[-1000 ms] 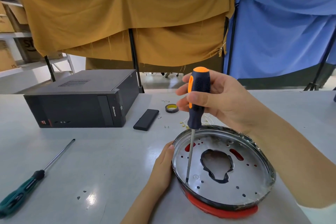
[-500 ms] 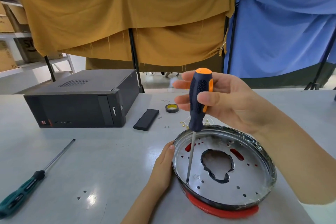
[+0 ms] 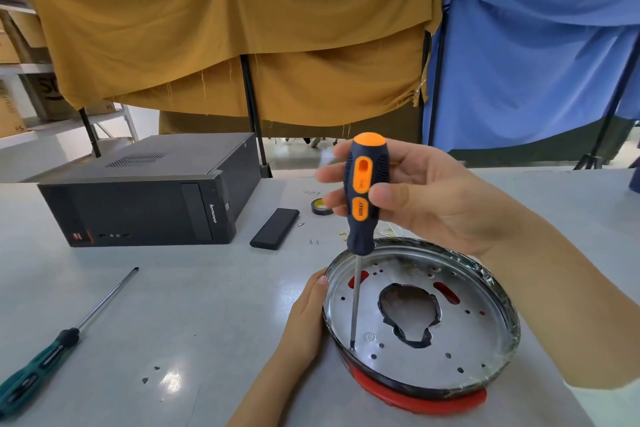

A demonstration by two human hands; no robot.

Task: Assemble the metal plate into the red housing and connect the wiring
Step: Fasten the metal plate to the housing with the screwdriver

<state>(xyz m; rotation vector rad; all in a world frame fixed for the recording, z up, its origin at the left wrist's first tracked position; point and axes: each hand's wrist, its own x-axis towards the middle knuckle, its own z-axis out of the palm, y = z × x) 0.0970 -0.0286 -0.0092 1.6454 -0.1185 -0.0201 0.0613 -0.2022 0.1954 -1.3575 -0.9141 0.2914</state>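
On the grey table (image 3: 207, 305), from left to right: a green-handled screwdriver (image 3: 52, 354) lies flat near the left edge, its shaft pointing away toward the computer. Behind it stands a black desktop computer (image 3: 145, 198); the word "lenovo" is readable on its front panel. Just right of the computer lies a flat black rectangular block (image 3: 275, 228), and beyond it a small roll of tape (image 3: 320, 206) with a yellow core. A few tiny screws (image 3: 313, 242) are scattered near the block.

The left hand (image 3: 304, 319) rests against the left outer wall of the red housing (image 3: 415, 395), fingers loosely curved along the rim. The housing sits at lower centre-right; only its red base shows below the round metal plate (image 3: 450, 340), which lies inside it. The plate has a large irregular central opening and many small holes; red shows through two slots.

The right hand (image 3: 426, 198) pinches the handle of an orange-and-navy screwdriver (image 3: 363, 194) between thumb and fingers, held almost upright, its tip touching the plate near the left rim. The handle's printed mark is too small to read.
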